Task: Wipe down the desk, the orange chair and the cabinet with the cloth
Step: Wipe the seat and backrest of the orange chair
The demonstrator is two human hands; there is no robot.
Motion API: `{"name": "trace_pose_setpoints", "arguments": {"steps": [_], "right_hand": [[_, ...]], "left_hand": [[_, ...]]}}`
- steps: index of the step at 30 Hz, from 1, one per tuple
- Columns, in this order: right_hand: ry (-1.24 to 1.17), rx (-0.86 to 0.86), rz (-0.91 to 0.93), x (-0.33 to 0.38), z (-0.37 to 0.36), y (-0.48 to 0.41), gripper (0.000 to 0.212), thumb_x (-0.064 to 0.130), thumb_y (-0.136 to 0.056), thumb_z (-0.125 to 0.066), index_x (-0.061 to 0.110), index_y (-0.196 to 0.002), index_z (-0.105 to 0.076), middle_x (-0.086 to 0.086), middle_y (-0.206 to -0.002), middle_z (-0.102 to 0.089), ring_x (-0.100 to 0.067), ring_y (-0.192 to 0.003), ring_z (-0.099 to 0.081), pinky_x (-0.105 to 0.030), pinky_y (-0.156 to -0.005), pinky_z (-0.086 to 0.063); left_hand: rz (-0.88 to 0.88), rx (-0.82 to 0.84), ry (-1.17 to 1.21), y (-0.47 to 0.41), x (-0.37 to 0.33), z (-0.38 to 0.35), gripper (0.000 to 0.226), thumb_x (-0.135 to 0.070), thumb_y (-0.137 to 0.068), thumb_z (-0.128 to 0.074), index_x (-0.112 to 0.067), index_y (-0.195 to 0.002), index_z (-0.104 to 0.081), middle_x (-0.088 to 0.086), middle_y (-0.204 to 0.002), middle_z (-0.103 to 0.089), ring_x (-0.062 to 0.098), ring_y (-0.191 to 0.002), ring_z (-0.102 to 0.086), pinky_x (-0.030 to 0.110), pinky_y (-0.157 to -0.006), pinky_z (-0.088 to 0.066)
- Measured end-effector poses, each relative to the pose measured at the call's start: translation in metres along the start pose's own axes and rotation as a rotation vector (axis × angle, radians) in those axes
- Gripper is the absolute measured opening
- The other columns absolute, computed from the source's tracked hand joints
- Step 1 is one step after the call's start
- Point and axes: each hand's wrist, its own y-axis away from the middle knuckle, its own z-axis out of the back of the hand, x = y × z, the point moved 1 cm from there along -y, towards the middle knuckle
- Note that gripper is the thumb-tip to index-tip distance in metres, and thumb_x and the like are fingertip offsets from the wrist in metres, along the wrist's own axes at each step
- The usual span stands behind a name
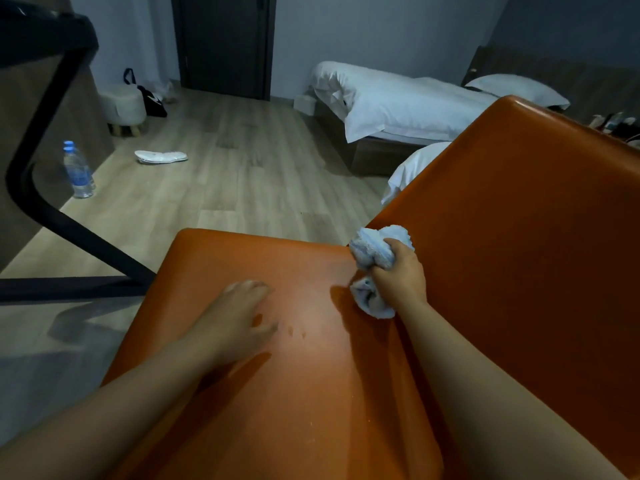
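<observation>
Cloth (375, 268) bunched in right hand (398, 271) — against orange chair (502, 220).

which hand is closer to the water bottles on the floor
Left. The left hand rests open on the seat of the orange chair, right of the water bottles. The right hand grips the cloth by the backrest, farther right.

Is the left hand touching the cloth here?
Apart. The head view shows bare chair seat between the left hand and the cloth, which the right hand grips.
</observation>
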Motion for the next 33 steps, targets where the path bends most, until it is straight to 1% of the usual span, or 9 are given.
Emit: {"name": "trace_pose_setpoints", "arguments": {"steps": [3,5,7,12,18,21,24,30,33], "right_hand": [[0.043,0.055,-0.006,0.001,-0.018,-0.019,0.051,0.025,-0.071,-0.059,0.019,-0.121,-0.055,-0.006,-0.118,-0.063,-0.032,-0.109,-0.057,-0.039,-0.086,-0.049],[0.036,0.079,-0.041,0.003,-0.03,-0.027,0.05,0.023,-0.07,-0.063,0.018,-0.119,-0.051,-0.009,-0.117,-0.06,-0.035,-0.109,-0.054,-0.035,-0.082,-0.044],[0.045,0.091,-0.075,0.003,-0.042,-0.033,0.051,0.025,-0.069,-0.063,0.02,-0.119,-0.051,-0.009,-0.119,-0.059,-0.036,-0.11,-0.052,-0.035,-0.085,-0.042],[0.212,0.155,0.035,0.016,-0.06,-0.041,0.061,0.026,-0.074,-0.062,0.018,-0.133,-0.05,-0.011,-0.134,-0.054,-0.039,-0.114,-0.048,-0.041,-0.099,-0.036],[0.153,0.165,0.114,0.048,-0.079,-0.033,0.054,0.021,-0.074,-0.061,0.012,-0.127,-0.053,-0.011,-0.128,-0.056,-0.036,-0.114,-0.046,-0.041,-0.095,-0.039],[0.145,0.201,0.15,0.069,-0.097,-0.031,0.065,0.029,-0.072,-0.059,0.016,-0.135,-0.049,-0.007,-0.137,-0.051,-0.035,-0.121,-0.044,-0.04,-0.1,-0.036],[0.155,0.246,0.193,0.092,-0.116,-0.028,0.068,0.027,-0.077,-0.061,0.018,-0.141,-0.042,-0.006,-0.144,-0.044,-0.034,-0.124,-0.04,-0.041,-0.104,-0.034],[0.166,0.264,0.247,0.13,-0.146,-0.025,0.068,0.029,-0.079,-0.061,0.019,-0.143,-0.04,-0.007,-0.145,-0.043,-0.032,-0.124,-0.04,-0.04,-0.103,-0.035],[0.167,0.277,0.287,0.149,-0.16,-0.022,0.065,0.031,-0.08,-0.06,0.019,-0.141,-0.041,-0.006,-0.142,-0.044,-0.032,-0.121,-0.041,-0.039,-0.1,-0.036]], "left_hand": [[0.05,-0.021,-0.034,-0.014,0.016,0.003,0.071,-0.051,-0.093,-0.049,-0.02,-0.152,-0.023,-0.003,-0.157,-0.022,0.018,-0.145,-0.016,0.029,-0.115,-0.017],[0.102,-0.037,-0.05,-0.021,0.028,0.007,0.073,-0.053,-0.093,-0.047,-0.019,-0.152,-0.02,-0.002,-0.158,-0.02,0.019,-0.145,-0.015,0.031,-0.116,-0.016],[0.151,-0.067,-0.039,-0.026,0.039,0.011,0.073,-0.053,-0.093,-0.047,-0.019,-0.152,-0.021,-0.001,-0.157,-0.021,0.02,-0.145,-0.016,0.032,-0.116,-0.017],[0.164,-0.066,-0.068,-0.031,0.059,0.012,0.072,-0.055,-0.093,-0.045,-0.018,-0.152,-0.022,-0.001,-0.158,-0.021,0.019,-0.146,-0.015,0.036,-0.118,-0.015],[0.116,-0.08,-0.044,-0.029,0.07,0.008,0.069,-0.055,-0.094,-0.043,-0.02,-0.151,-0.024,-0.003,-0.158,-0.021,0.014,-0.146,-0.013,0.034,-0.119,-0.007],[0.116,-0.137,-0.021,-0.017,0.082,0.015,0.069,-0.053,-0.094,-0.044,-0.019,-0.151,-0.024,-0.003,-0.157,-0.022,0.013,-0.146,-0.015,0.031,-0.118,-0.011],[0.145,-0.19,-0.024,-0.003,0.098,0.019,0.069,-0.053,-0.093,-0.046,-0.02,-0.151,-0.026,-0.005,-0.156,-0.024,0.012,-0.144,-0.019,0.028,-0.115,-0.018],[0.214,-0.278,0.018,0.02,0.126,0.027,0.067,-0.053,-0.091,-0.05,-0.021,-0.147,-0.033,-0.006,-0.152,-0.031,0.012,-0.138,-0.028,0.031,-0.11,-0.03],[0.224,-0.279,0.055,0.032,0.135,0.028,0.06,-0.048,-0.092,-0.052,-0.019,-0.143,-0.041,-0.006,-0.146,-0.037,0.01,-0.132,-0.036,0.025,-0.106,-0.032]]}}
